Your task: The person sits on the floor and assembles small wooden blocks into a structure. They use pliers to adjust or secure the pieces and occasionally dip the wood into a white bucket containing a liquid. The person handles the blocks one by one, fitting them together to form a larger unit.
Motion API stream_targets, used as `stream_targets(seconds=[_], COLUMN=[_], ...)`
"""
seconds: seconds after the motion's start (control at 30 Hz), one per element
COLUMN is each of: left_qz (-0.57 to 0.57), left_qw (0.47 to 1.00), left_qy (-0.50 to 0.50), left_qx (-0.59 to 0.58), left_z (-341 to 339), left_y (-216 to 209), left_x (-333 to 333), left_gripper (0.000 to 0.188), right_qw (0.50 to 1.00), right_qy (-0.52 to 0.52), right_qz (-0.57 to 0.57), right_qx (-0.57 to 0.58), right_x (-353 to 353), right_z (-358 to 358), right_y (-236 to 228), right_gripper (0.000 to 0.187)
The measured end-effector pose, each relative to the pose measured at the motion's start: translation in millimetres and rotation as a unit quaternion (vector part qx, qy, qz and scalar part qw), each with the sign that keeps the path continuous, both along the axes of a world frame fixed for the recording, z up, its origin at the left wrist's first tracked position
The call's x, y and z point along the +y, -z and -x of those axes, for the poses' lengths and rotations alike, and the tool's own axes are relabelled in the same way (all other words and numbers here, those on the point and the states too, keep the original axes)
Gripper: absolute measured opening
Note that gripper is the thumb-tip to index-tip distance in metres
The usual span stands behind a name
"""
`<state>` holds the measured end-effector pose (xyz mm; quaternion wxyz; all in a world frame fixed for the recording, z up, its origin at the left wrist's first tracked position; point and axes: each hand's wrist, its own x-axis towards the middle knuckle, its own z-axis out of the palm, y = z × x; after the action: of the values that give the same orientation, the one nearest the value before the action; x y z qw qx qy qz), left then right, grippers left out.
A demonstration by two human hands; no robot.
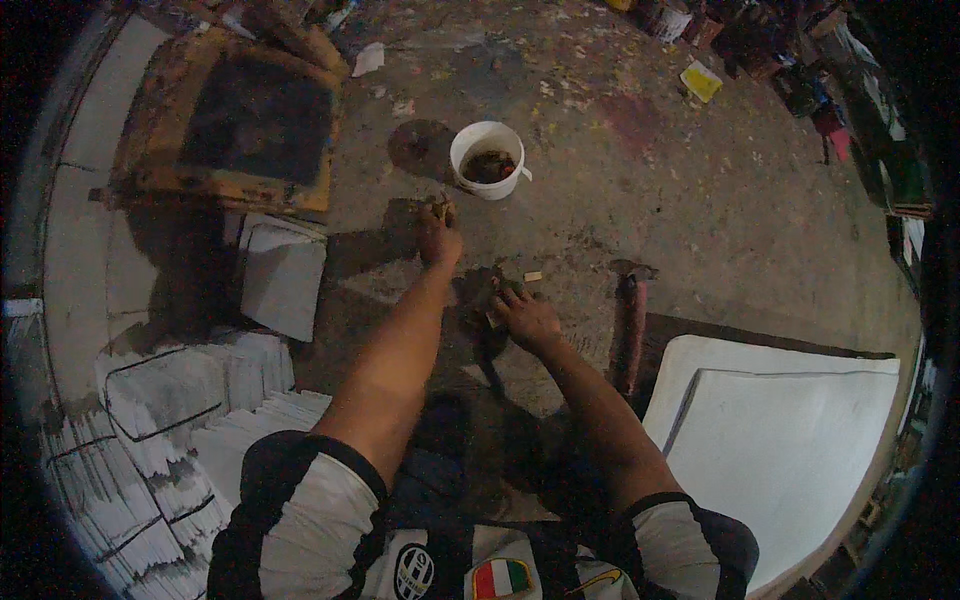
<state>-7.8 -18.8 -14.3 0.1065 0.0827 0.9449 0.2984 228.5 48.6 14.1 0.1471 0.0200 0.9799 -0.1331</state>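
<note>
My left hand [441, 238] reaches forward over the stained floor, just short of a white plastic bucket [462, 184]. Its fingers are curled, and what they hold, if anything, is too dim to name. Closer to me, my right hand [528, 316] is low over the floor with bent fingers around a small dark thing, whose kind I cannot tell. Beyond those fingers lies a small pale block [533, 276]. Dark contents with a reddish bit sit in the bottom of the bucket.
A hammer [630, 325] with a reddish handle lies to the right. White sheets or boards [790, 440] are at the lower right, and stacked white bundles [170, 400] at the lower left. A wooden-framed dark panel [255, 120] stands far left; a yellow packet [702, 82] lies far right.
</note>
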Motion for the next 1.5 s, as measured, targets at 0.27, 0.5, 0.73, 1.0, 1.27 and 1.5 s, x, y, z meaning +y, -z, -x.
stream_targets(seconds=[0.27,0.5,0.73,1.0,1.27,1.5], left_qz=[-0.109,-0.122,-0.174,-0.376,-0.294,-0.321], left_qw=[0.99,0.985,0.97,0.873,0.906,0.894], left_qy=[0.015,-0.001,-0.074,-0.068,-0.056,-0.058], left_qx=[0.088,0.121,-0.155,-0.304,-0.299,-0.306], left_z=[37.0,46.1,-6.1,-10.5,-42.2,-56.1], left_y=[52.5,93.8,29.2,67.5,79.7,43.1], left_x=[-46.6,-59.1,-31.1,-30.3,-16.6,15.5], left_gripper=[0.037,0.038,0.032,0.019,0.028,0.048], right_qw=[0.989,0.986,0.985,0.985,0.949,0.919], right_qy=[0.069,0.099,0.133,0.154,0.277,0.364], right_qz=[0.104,0.079,0.102,0.034,0.115,0.048], right_qx=[0.079,0.111,0.044,0.068,0.098,0.142], right_x=[-12.5,-11.6,-8.6,-20.6,-7.3,31.5], right_z=[45.8,56.3,42.8,40.6,15.9,-12.7], right_y=[-42.2,-21.1,-29.4,30.3,16.5,71.7], right_gripper=[0.047,0.045,0.051,0.058,0.068,0.069])
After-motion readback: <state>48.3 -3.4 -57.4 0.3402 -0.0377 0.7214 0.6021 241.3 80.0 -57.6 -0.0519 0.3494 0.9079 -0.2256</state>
